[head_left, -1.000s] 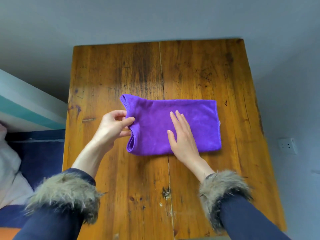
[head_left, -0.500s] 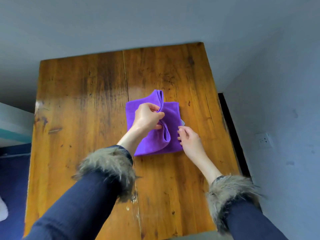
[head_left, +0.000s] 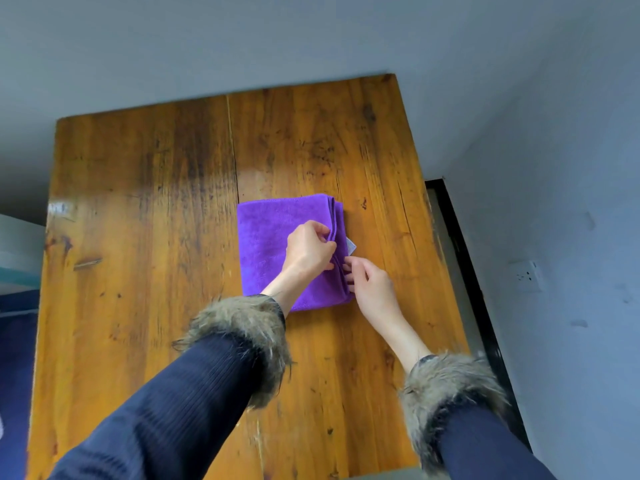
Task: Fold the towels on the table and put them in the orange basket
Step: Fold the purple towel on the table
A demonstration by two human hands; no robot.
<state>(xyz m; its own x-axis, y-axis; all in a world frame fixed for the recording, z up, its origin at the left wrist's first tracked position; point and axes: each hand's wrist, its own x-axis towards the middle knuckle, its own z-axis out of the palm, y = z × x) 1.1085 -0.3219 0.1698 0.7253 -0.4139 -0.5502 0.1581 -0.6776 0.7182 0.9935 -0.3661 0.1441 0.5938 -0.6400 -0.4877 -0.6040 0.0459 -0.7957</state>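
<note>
1 purple towel (head_left: pixel 277 244) on worn wooden table (head_left: pixel 138 202), seemingly grey-walled room.

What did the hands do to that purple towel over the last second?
The left hand carried the towel's left end over to the right, folding the purple towel in half; it now lies flat, the hand pinching its stacked right edges. The right hand, flat on the towel before, moved to that right edge and touches it. The towel is still on the wooden table.

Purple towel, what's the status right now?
Left hand and right hand pinch the stacked right edge. Purple towel folded, flat on table. Basket not in view.
</note>
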